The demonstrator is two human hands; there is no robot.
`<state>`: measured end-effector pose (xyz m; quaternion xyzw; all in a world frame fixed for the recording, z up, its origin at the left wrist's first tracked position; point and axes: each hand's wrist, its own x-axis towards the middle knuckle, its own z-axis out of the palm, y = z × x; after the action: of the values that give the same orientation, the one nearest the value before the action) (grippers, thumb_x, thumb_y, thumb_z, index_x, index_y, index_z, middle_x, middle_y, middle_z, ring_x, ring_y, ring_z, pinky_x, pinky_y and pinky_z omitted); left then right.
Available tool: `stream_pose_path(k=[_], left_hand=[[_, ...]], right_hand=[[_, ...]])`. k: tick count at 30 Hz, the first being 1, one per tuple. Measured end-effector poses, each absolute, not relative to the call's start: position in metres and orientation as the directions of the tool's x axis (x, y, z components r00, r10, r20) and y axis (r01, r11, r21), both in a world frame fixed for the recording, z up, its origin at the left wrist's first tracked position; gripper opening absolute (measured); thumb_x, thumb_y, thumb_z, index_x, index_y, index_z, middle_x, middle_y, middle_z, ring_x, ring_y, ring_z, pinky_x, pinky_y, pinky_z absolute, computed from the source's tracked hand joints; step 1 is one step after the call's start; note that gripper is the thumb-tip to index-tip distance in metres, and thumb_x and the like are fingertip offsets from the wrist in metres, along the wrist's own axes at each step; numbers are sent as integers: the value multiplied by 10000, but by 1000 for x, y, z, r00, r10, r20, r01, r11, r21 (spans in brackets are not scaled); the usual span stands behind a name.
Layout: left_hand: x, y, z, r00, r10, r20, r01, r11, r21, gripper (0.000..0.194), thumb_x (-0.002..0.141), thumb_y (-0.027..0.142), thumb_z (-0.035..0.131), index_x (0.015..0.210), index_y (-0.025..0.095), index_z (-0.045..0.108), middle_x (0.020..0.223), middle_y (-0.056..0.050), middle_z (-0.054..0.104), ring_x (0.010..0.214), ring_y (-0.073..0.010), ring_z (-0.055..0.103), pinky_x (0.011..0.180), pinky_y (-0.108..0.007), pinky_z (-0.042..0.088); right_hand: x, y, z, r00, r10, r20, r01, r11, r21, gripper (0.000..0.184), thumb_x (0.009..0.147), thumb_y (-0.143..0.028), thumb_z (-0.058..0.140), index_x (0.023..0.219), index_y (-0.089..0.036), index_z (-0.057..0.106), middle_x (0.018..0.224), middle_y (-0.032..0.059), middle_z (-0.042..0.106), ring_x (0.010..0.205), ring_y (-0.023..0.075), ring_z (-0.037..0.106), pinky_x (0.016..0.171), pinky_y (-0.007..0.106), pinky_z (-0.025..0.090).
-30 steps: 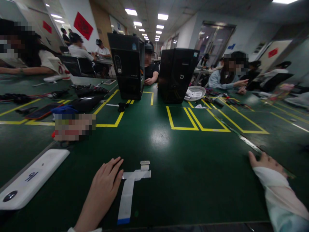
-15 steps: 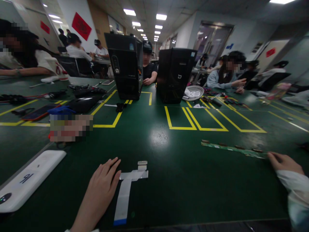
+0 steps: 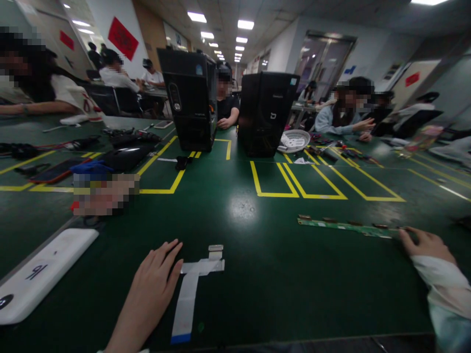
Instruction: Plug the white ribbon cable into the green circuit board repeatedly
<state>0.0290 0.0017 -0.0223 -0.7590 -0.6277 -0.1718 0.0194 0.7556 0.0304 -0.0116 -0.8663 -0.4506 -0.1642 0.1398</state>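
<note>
A white flat ribbon cable (image 3: 186, 304) with a blue end lies on the green table, a crosswise strip and a small connector at its upper part. My left hand (image 3: 154, 274) rests palm down at its left, fingers stretched out and the thumb and fingertips at the end of the crosswise strip. Farther right, a long narrow green circuit board (image 3: 342, 226) with several brown connectors along its upper edge points leftward. My right hand (image 3: 427, 245) pinches its right end between thumb and fingers. Whether the board touches the table I cannot tell.
Two black computer towers (image 3: 191, 103) stand at the back centre. A white rounded device (image 3: 47, 274) lies at the left, near cables and a blue item (image 3: 91, 167). Behind the right tower sits a white basket (image 3: 295, 140). Yellow tape marks the tabletop; other people sit around it.
My right hand has moved a little to the left, carrying the circuit board with it. My left hand and the ribbon cable stay practically where they were.
</note>
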Motion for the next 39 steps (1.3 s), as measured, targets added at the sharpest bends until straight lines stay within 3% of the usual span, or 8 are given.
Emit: stream_pose_path(k=[3, 6, 10, 17, 25, 30, 39], left_hand=[[28, 2, -23, 153, 952, 266, 960, -207, 190, 535, 950, 474, 321, 1357, 198, 532, 1404, -101, 549, 1300, -298, 497, 1087, -541, 386], [26, 1, -24, 154, 951, 267, 959, -209, 192, 529, 949, 465, 328, 1364, 200, 523, 1410, -102, 543, 1306, -304, 490, 1079, -554, 389], [26, 1, -25, 163, 947, 276, 958, -218, 184, 541, 947, 483, 322, 1353, 198, 537, 1405, -106, 548, 1298, -310, 498, 1083, -559, 382], [26, 3, -24, 160, 953, 256, 962, -209, 178, 541, 949, 471, 322, 1350, 180, 539, 1408, -116, 543, 1298, -306, 498, 1079, -550, 388], [28, 2, -23, 183, 937, 297, 962, -234, 144, 561, 955, 490, 299, 1348, 170, 540, 1389, -119, 559, 1287, -306, 506, 1091, -543, 378], [29, 2, -23, 177, 936, 303, 963, -229, 145, 550, 958, 479, 304, 1343, 168, 544, 1384, -120, 563, 1288, -308, 505, 1084, -537, 387], [31, 0, -18, 158, 946, 284, 963, -211, 165, 554, 952, 498, 307, 1350, 189, 539, 1397, -110, 555, 1293, -306, 507, 1084, -546, 392]], right_hand=[[734, 38, -8, 546, 802, 241, 838, -516, -180, 614, 867, -478, 392, 1276, -74, 610, 1260, 307, 543, 1220, 341, 497, 894, 451, 427], [695, 47, -4, 405, 893, 196, 911, -375, -171, 557, 881, -421, 416, 1294, -86, 582, 1266, 258, 568, 1202, 308, 529, 939, 398, 433], [628, 58, -13, 151, 953, 264, 987, -130, -95, 507, 904, -410, 400, 1267, -107, 582, 1245, 206, 611, 1134, 296, 588, 983, 398, 439], [506, 60, -31, -37, 941, 336, 990, -10, 138, 588, 932, -509, 369, 1312, -111, 574, 1390, 216, 508, 1247, 345, 505, 1023, 490, 408], [411, 58, -16, -243, 892, 381, 969, 202, 144, 589, 923, -602, 369, 1318, -225, 590, 1288, 141, 590, 1127, 327, 531, 1024, 555, 359], [370, 62, -15, -260, 875, 407, 965, 247, 87, 616, 908, -624, 393, 1312, -201, 585, 1288, 173, 577, 1131, 347, 513, 971, 556, 390], [341, 59, -3, -226, 939, 259, 974, 217, 63, 709, 895, -640, 404, 1380, -134, 512, 1365, 242, 514, 1185, 419, 500, 976, 636, 353]])
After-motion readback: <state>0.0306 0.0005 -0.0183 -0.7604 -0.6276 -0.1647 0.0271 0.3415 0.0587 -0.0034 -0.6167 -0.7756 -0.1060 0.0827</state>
